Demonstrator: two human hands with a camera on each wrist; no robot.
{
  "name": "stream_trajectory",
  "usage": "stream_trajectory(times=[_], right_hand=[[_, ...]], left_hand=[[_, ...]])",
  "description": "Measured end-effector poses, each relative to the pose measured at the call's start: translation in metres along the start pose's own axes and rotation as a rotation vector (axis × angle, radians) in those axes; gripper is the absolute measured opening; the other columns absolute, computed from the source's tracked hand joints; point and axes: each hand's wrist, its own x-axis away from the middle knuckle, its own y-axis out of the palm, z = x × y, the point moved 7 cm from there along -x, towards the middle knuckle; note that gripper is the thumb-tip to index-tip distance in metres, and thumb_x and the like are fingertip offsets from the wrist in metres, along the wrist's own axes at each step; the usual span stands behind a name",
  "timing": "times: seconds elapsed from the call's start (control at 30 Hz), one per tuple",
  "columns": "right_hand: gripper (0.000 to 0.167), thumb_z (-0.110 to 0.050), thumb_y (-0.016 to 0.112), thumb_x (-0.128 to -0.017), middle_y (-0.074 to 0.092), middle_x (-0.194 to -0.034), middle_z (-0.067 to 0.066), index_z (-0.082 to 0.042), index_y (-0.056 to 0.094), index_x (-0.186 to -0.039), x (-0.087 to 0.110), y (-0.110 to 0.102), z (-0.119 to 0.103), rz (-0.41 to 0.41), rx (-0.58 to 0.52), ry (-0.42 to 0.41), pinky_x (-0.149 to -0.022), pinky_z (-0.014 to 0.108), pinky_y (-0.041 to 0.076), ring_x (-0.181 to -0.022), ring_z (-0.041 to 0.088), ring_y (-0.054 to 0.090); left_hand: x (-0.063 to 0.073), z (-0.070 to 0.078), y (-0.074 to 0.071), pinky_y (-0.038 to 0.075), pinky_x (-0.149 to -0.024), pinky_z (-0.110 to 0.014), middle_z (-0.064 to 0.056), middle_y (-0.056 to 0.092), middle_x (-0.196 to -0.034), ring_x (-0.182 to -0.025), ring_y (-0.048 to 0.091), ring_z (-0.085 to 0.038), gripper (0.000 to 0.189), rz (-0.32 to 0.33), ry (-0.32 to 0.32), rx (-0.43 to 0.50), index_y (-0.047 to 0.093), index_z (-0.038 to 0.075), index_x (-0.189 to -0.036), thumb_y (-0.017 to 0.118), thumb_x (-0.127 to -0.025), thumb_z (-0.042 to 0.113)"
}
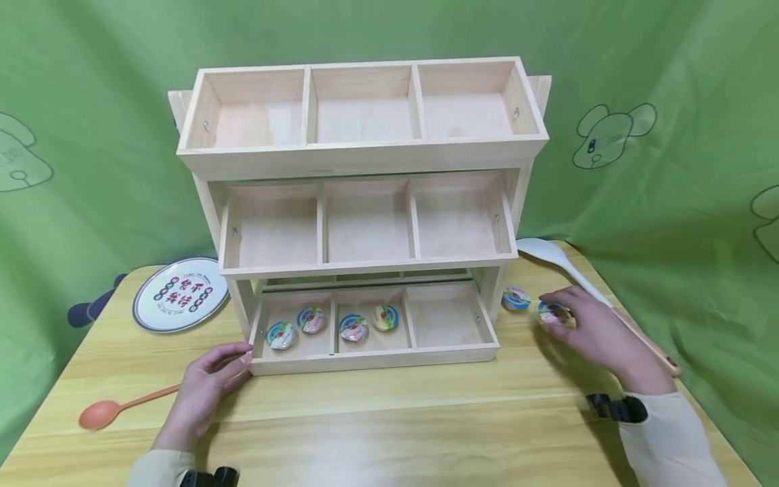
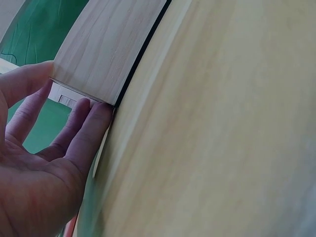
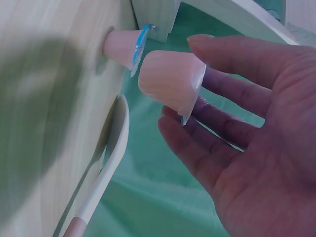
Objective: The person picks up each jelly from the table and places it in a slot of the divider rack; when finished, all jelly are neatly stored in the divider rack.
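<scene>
In the head view my right hand (image 1: 590, 331) is at the right of a three-tier wooden rack. Its thumb and fingers hold a small jelly cup (image 3: 170, 79) by its lid edge, pink and translucent in the right wrist view. A second jelly cup (image 1: 516, 297) stands on the table beside the rack. My left hand (image 1: 203, 385) touches the front left corner of the rack's bottom tray (image 1: 377, 362), its thumb at the upper edge and fingers against the end. Several jelly cups (image 1: 312, 319) sit in that tray's left and middle compartments; the right compartment holds none.
The upper tray (image 1: 365, 152) and middle tray (image 1: 371, 264) overhang the bottom one. A white ladle (image 1: 544, 251) lies under my right forearm's side. At left are a round printed plate (image 1: 180, 294) and an orange spoon (image 1: 100, 414). Green cloth (image 1: 669, 203) hangs behind.
</scene>
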Motion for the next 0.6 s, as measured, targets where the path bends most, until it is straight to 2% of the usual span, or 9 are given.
stream_trajectory(times=[0.33, 0.6], right_hand=[[0.045, -0.012, 0.073, -0.088, 0.057, -0.118, 0.020, 0.003, 0.058, -0.127, 0.003, -0.005, -0.028, -0.030, -0.002, -0.015, -0.086, 0.064, 0.049, -0.103, 0.041, 0.057], [0.045, -0.013, 0.074, -0.088, 0.059, -0.119, 0.016, 0.002, 0.059, -0.128, 0.001, -0.006, -0.061, -0.012, 0.006, -0.089, -0.088, 0.062, 0.050, -0.102, 0.037, 0.059]], left_hand=[[0.000, 0.000, 0.000, 0.053, -0.095, -0.032, -0.005, 0.056, -0.119, -0.107, 0.061, -0.017, 0.026, 0.003, -0.006, -0.006, 0.065, -0.003, -0.116, 0.068, -0.092, 0.006], [-0.001, -0.001, -0.001, 0.053, -0.095, -0.032, -0.005, 0.056, -0.119, -0.107, 0.061, -0.017, 0.025, 0.007, -0.007, -0.003, 0.065, -0.004, -0.116, 0.067, -0.092, 0.005]])
